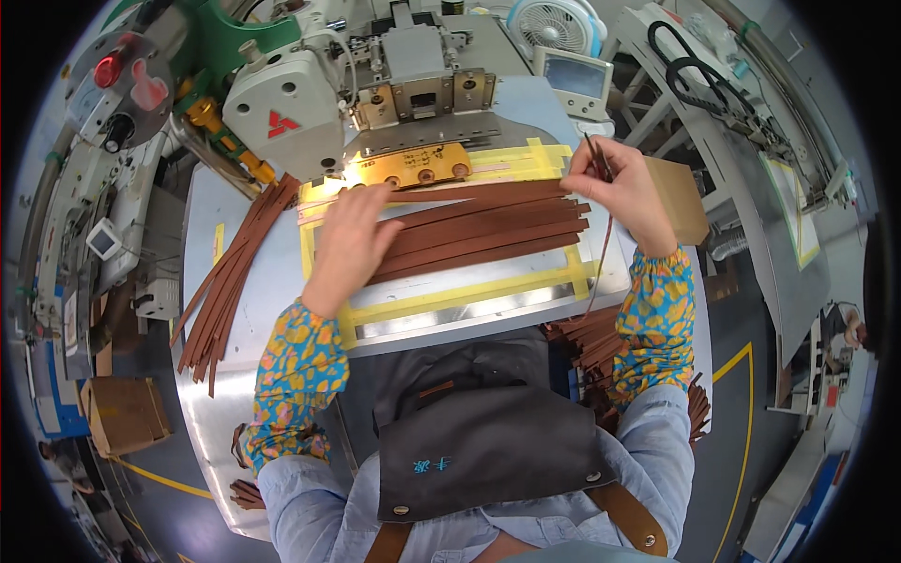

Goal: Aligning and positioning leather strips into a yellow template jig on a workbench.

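My left hand [352, 239] lies fairly flat over the left ends of several brown strips, its fingertips at the top strip by the yellow metal block [413, 167]. My right hand [624, 188] is closed in a pinch at the right end of that top brown strip [488, 192]. A slim, dark, pointed thing [599, 158] sticks up from the same fingers; its kind I cannot make out. From this hand a thin brown length [602, 258] hangs past the table edge. Between my hands the other brown strips [469, 235] lie side by side inside yellow tape.
A sewing-type machine [286, 108] with a lit lamp stands at the back left. More brown strips [239, 281] fan out at the left, and another bundle [591, 342] lies near my lap. At the back right are a control screen [574, 80], a fan [556, 28] and a cardboard box [678, 199].
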Available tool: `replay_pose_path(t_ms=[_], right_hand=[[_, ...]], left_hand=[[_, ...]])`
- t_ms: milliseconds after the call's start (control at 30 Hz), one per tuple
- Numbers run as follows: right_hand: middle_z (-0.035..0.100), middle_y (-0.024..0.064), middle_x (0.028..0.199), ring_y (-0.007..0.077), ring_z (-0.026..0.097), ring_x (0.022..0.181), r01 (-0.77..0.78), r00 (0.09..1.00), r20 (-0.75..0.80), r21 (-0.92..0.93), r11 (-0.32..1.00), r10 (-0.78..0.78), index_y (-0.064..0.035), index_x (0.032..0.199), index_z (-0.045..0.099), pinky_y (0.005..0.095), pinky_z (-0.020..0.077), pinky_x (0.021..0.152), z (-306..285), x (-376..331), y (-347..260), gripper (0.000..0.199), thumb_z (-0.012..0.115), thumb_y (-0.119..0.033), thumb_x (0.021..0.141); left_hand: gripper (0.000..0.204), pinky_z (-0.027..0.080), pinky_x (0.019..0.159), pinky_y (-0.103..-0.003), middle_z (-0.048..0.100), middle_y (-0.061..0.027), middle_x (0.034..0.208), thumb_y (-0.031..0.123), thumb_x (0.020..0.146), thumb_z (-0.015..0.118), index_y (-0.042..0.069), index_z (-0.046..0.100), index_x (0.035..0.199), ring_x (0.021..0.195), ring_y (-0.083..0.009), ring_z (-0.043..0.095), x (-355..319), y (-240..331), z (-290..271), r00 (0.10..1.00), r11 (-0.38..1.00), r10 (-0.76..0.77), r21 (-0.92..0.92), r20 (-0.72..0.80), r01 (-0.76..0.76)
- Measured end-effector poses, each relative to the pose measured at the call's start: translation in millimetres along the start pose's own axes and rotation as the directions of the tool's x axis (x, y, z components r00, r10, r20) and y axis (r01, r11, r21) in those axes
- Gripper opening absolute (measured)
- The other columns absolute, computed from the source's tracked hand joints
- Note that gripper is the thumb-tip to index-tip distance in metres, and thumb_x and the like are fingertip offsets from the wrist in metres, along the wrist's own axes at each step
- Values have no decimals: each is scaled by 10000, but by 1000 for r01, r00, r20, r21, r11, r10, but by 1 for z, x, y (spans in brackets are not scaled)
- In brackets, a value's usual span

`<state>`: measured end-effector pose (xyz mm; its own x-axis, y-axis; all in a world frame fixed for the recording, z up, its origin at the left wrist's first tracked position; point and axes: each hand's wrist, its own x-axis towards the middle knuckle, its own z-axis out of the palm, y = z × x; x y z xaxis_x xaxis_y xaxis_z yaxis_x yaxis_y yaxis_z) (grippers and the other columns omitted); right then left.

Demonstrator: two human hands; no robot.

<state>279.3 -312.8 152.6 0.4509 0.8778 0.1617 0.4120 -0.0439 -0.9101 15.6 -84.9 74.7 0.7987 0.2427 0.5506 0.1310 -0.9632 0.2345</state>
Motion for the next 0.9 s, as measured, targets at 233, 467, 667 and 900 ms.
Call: replay_pose_path(t_ms=[233, 467, 667, 900], right_hand=[[591, 3, 724, 49, 524, 619, 2, 997, -73, 25, 1000, 0, 6, 910, 660, 254, 423, 535, -3, -6, 1, 217, 529, -150, 987], [679, 82, 776, 120, 613, 624, -160, 987, -70, -428, 889, 144, 28, 921, 672, 302, 506, 593, -37, 9, 129, 217, 765, -115, 788], [634, 36, 715, 87, 568, 600, -130, 991, -69, -397, 908, 111, 21, 888, 673, 281, 479, 551, -37, 18, 136, 190, 772, -95, 774], [559, -26, 688, 50, 463, 626, -164, 986, -34, -343, 925, 163, -7, 794, 615, 236, 393, 558, -36, 19, 134, 137, 743, -55, 795]], left_hand=[[172, 400, 929, -421, 649, -69, 899, 94, 806, 686, 54, 619, 960, 920, -266, 599, -19, -10, 17, 999, 994, 31, 106, 22, -33], [50, 433, 816, -334, 645, -54, 807, 43, 912, 581, 36, 629, 923, 781, -206, 600, -114, -91, -42, 853, 851, -512, 81, -100, 519], [242, 471, 646, -290, 662, -93, 760, 222, 914, 657, -19, 651, 891, 692, -166, 617, -126, -125, -58, 511, 597, -797, -287, -323, 750], [512, 525, 697, -457, 659, -186, 674, 479, 838, 676, 0, 676, 657, 710, -364, 651, -127, -120, -81, 603, 398, -735, 524, -309, 753]])
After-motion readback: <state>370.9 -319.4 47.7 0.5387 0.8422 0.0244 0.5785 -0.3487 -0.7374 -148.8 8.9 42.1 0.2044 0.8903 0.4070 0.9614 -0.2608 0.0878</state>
